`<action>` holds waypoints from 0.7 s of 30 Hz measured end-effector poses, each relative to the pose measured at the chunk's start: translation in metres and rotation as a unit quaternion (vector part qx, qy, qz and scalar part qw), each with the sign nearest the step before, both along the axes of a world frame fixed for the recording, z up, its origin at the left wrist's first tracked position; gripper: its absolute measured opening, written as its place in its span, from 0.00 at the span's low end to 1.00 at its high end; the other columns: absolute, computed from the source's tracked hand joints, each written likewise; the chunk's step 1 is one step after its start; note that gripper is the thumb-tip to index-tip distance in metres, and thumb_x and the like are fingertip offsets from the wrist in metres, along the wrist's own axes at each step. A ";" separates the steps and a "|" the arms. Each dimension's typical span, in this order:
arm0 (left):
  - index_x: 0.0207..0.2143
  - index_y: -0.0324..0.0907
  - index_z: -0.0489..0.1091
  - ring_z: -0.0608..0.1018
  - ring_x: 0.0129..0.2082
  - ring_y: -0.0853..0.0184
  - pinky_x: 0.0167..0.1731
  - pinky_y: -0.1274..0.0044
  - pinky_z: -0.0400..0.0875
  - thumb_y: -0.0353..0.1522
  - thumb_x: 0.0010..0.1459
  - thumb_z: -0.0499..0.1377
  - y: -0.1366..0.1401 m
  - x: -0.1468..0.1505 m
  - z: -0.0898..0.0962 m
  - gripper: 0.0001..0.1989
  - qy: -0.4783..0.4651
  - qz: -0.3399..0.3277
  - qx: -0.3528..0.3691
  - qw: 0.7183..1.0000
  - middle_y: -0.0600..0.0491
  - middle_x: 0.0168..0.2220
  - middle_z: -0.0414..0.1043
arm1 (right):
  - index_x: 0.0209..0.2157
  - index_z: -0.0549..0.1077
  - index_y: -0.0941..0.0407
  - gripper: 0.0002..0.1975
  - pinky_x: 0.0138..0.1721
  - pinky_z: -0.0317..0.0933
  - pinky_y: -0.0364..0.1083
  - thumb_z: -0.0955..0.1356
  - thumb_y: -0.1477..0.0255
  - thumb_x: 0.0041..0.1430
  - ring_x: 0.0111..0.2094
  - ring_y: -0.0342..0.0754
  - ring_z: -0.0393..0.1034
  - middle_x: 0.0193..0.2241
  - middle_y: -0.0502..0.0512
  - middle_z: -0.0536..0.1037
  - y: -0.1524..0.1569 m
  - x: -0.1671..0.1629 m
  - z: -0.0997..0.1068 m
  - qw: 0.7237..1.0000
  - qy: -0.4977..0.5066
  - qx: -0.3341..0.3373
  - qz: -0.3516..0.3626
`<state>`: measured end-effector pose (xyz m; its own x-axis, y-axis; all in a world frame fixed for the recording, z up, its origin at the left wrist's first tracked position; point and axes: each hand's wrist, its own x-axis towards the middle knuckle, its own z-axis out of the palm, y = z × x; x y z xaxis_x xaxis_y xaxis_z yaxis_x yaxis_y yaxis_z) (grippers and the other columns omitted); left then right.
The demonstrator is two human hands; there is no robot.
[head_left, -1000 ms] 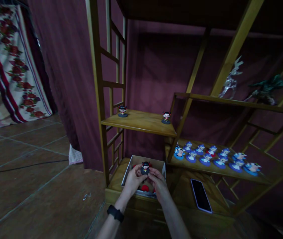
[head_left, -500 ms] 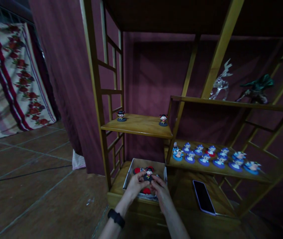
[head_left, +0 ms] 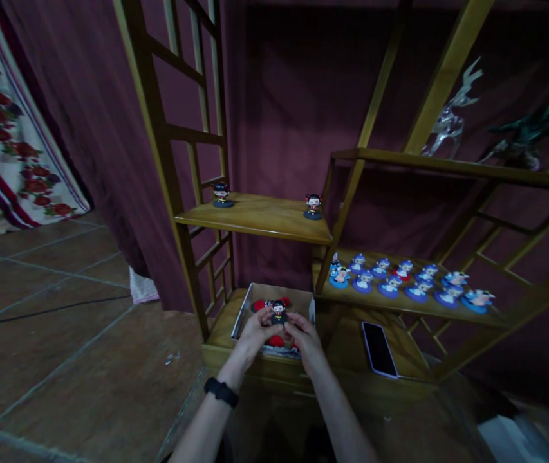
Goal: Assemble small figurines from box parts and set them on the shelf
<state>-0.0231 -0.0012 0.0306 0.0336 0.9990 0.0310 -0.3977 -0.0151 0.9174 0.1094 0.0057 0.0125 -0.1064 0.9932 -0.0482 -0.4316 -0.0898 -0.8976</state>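
Observation:
Between my two hands is a small figurine with black hair, red hair ties and a dark round base. My left hand pinches its base from the left. On the right side, the fingers of my right hand close on the same base. Just beneath, an open cardboard box holds more red and black figurines, partly hidden by my hands. Two matching figurines stand on the shelf above: one at its left end, one at its right end.
Several blue and purple figurines stand in rows on the right shelf. A phone lies below them. Higher up are a clear deer and a dark green statue. Wooden posts frame the left side.
The view has tilted down and turned slightly, so the shelves sit higher in the picture. Both hands still hold the figurine over the box.

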 end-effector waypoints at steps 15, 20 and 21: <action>0.38 0.38 0.72 0.74 0.32 0.68 0.35 0.77 0.67 0.28 0.38 0.66 0.000 -0.008 -0.010 0.20 0.044 0.019 0.021 0.999 0.50 0.34 0.75 | 0.35 0.75 0.52 0.17 0.36 0.62 0.46 0.73 0.68 0.38 0.33 0.47 0.68 0.31 0.50 0.76 0.008 -0.010 -0.014 0.992 -0.093 0.079 -0.017; 0.35 0.38 0.71 0.74 0.30 0.69 0.33 0.77 0.66 0.27 0.34 0.68 0.004 -0.008 -0.015 0.21 0.051 0.059 0.022 0.997 0.50 0.34 0.75 | 0.35 0.75 0.52 0.16 0.38 0.63 0.48 0.71 0.68 0.40 0.34 0.48 0.70 0.34 0.51 0.77 0.009 -0.010 -0.018 0.992 -0.104 0.069 -0.004; 0.34 0.38 0.70 0.73 0.30 0.69 0.33 0.77 0.66 0.26 0.33 0.68 0.005 -0.008 -0.017 0.21 0.052 0.073 0.024 0.996 0.50 0.33 0.75 | 0.35 0.75 0.52 0.16 0.38 0.63 0.48 0.71 0.68 0.40 0.34 0.48 0.70 0.34 0.51 0.77 0.009 -0.010 -0.018 0.992 -0.103 0.067 -0.001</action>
